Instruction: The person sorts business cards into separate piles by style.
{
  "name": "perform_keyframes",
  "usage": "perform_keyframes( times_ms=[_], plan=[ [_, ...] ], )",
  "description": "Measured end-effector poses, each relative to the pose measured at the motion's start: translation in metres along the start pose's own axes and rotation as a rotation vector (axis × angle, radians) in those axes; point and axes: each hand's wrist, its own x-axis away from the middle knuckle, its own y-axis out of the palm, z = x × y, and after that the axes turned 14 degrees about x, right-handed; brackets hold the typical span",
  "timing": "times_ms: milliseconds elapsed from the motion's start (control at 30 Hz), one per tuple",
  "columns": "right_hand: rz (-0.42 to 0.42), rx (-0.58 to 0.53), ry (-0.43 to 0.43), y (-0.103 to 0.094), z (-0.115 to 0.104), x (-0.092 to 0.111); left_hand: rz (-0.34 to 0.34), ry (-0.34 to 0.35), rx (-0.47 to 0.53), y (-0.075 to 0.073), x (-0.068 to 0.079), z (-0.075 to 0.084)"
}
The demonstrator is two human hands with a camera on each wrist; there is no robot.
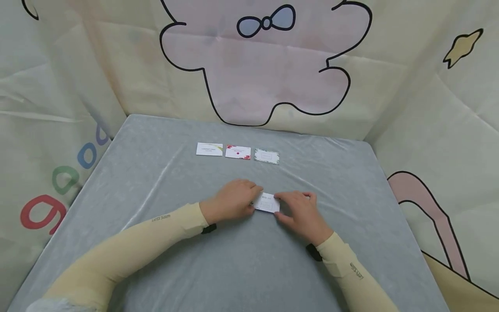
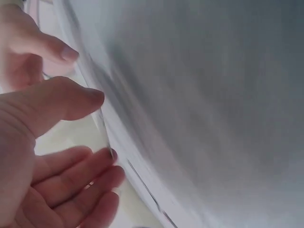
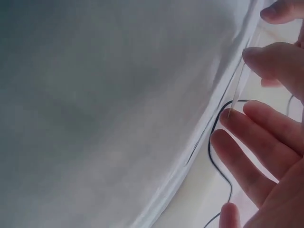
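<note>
A white business card (image 1: 267,203) with small dark print is held between both hands above the grey cloth. My left hand (image 1: 233,200) pinches its left side between thumb and fingers. The right hand (image 1: 301,212) grips the opposite side, thumb at the near corner and index finger at the far corner. Both wrist views show the card nearly edge-on: as a thin sliver (image 2: 105,130) by the left thumb and fingers, and as a pale strip (image 3: 237,90) by the right ones. My left fingers cover part of its left edge.
Farther back, three cards lie in a row: a white one with a yellow-green corner (image 1: 209,149), one with red flowers (image 1: 238,152), and one with a leafy border (image 1: 267,156). Printed fabric walls (image 1: 273,82) surround the cloth-covered table (image 1: 218,268).
</note>
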Motion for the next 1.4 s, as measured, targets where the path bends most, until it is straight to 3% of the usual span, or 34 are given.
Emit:
perform_keyframes(
  times_ms=[133, 367, 567, 767, 1400],
  plan=[
    [-0.064, 0.006, 0.043, 0.004, 0.017, -0.034, -0.048, -0.041, -0.020, -0.008, -0.031, -0.025],
    [-0.136, -0.016, 0.120, 0.007, 0.053, -0.104, -0.036, -0.108, -0.008, -0.024, -0.083, -0.070],
    [-0.182, -0.045, 0.172, 0.013, 0.074, -0.131, -0.079, -0.173, 0.075, -0.030, -0.114, -0.090],
    [-0.216, -0.122, 0.177, 0.022, 0.081, -0.137, -0.115, -0.217, 0.122, -0.028, -0.121, -0.097],
    [-0.208, -0.101, 0.230, 0.024, 0.076, -0.134, -0.097, -0.239, 0.103, -0.019, -0.119, -0.095]
  ],
)
